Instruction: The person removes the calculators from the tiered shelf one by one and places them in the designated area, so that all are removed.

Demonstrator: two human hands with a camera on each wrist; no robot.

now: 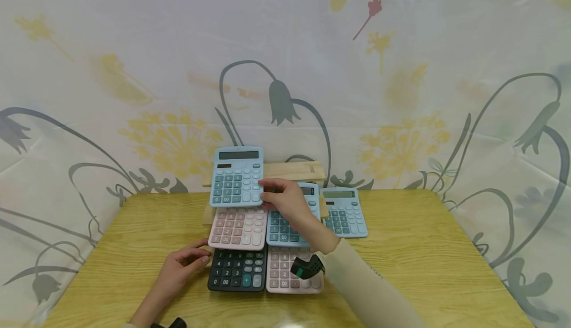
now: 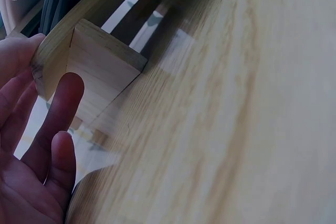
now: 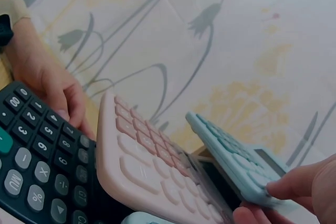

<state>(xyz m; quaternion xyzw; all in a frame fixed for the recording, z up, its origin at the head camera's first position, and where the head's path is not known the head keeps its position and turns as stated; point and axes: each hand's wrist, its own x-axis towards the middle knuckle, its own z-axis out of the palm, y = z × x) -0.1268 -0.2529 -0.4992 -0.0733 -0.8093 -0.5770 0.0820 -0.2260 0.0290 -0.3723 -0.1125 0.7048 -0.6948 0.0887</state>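
Observation:
My right hand (image 1: 290,201) pinches the right edge of a light blue calculator (image 1: 236,177), thumb in front. This calculator leans at the top left, behind and above a pink calculator (image 1: 236,226). In the right wrist view the light blue calculator (image 3: 236,156) stands tilted beyond the pink one (image 3: 152,166). My left hand (image 1: 178,268) grips the left edge of a wooden stand, next to the black calculator (image 1: 236,271). The left wrist view shows its fingertips at the edge of the wooden stand (image 2: 105,56), with the lower fingers loose.
Another light blue calculator (image 1: 285,226) and a pink one (image 1: 278,268) fill the stand's right side, partly hidden by my right arm. A further light blue calculator (image 1: 350,219) sits to the right. The wooden table (image 1: 410,263) meets a flower-patterned cloth (image 1: 401,95) behind.

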